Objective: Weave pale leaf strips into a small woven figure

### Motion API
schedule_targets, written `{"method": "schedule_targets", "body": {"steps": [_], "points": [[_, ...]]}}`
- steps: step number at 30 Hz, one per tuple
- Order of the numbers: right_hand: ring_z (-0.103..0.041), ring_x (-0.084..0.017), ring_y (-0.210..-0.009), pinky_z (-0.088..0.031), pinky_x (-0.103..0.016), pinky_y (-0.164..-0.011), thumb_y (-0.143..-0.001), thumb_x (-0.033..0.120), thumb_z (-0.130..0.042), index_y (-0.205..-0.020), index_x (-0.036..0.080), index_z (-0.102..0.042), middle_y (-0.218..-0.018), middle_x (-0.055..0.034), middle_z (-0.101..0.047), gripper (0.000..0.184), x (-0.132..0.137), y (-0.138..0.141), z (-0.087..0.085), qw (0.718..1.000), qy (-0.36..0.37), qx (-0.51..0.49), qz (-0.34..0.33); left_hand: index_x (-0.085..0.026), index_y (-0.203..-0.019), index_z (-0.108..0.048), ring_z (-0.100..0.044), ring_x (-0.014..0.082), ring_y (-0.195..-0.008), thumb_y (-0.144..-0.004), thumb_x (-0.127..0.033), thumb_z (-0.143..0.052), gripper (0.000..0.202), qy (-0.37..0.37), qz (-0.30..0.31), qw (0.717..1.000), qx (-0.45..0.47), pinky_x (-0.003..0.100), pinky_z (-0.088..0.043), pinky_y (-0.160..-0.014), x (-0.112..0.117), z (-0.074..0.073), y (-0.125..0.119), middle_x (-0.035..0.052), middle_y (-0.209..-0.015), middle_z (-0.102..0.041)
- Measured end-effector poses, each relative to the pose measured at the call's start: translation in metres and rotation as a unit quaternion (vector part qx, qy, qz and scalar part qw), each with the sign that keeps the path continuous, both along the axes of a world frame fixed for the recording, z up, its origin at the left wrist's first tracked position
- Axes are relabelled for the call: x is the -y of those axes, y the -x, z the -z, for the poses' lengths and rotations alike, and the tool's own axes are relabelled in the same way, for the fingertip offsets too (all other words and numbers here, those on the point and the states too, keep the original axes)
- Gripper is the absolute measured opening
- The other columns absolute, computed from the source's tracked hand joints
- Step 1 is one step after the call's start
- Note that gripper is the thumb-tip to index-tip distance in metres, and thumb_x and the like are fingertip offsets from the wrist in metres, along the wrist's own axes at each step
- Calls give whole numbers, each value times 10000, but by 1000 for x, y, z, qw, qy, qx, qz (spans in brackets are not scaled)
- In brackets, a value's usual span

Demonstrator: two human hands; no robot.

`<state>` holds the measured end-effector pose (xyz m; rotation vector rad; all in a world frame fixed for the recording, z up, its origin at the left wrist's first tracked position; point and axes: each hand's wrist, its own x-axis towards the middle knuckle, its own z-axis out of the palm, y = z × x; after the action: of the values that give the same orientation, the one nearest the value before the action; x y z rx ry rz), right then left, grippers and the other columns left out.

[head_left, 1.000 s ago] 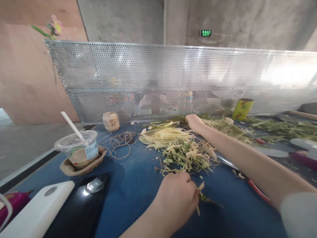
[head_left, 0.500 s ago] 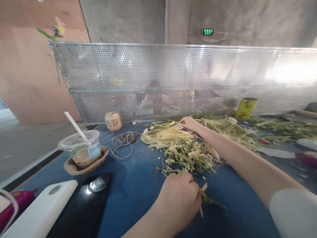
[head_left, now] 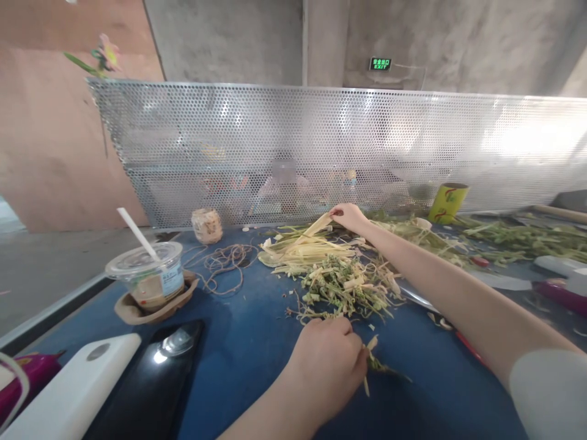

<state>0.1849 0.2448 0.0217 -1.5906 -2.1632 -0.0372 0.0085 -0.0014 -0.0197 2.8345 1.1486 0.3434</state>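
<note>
My left hand (head_left: 328, 360) is closed near the front of the blue table (head_left: 247, 342), pinching a small green stem piece (head_left: 376, 365) that sticks out to its right. My right hand (head_left: 348, 216) reaches far across and pinches the end of a pale yellow strip (head_left: 316, 227), lifted off the pile of pale yellow strips (head_left: 300, 250). Between my hands lies a heap of green and white plant trimmings (head_left: 346, 287).
A lidded cup with a straw (head_left: 149, 281) sits in a paper holder at the left, beside loose twine (head_left: 224, 260) and a twine ball (head_left: 206, 225). A phone (head_left: 151, 379) and white power bank (head_left: 68, 391) lie front left. A perforated metal screen (head_left: 321, 146) backs the table; more stems (head_left: 518, 235) and a yellow-green cup (head_left: 447, 203) lie right.
My right hand moved left from the stems to the pale strips, closed on one and lifted its end. My left hand stayed put with the stem piece.
</note>
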Motion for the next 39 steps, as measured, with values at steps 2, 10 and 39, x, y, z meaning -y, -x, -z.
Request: {"method": "schedule_targets", "body": {"steps": [2,10,39], "points": [[-557,-178,-931,-476,-381,-779,-857,297,-483,-1109,155,-510,-1111,-75,-540,290,3,3,1,1000,13,11,-10,-148,-786,-663,-621,215,-723,-838,-226,-388,291,1,0,1000,-1,359,-502,-651,0,0,0,61,-779,-641],[-561,-178,-922,-479,-377,-770,-854,298,-489,-1100,149,-516,-1099,-71,-546,289,21,22,13,978,123,99,-135,-154,-795,-668,-624,217,-722,-841,-232,-394,288,-5,-1,1000,-10,362,-504,-651,1,-1,-2,57,-767,-641],[-546,-54,-550,-485,-201,-540,-660,184,-673,-808,165,-554,-668,45,-573,191,69,15,-23,835,225,-444,-233,-168,-674,-629,-583,158,-659,-774,-246,-432,234,28,-37,996,75,259,-457,-614,1,2,3,30,-696,-601]]}}
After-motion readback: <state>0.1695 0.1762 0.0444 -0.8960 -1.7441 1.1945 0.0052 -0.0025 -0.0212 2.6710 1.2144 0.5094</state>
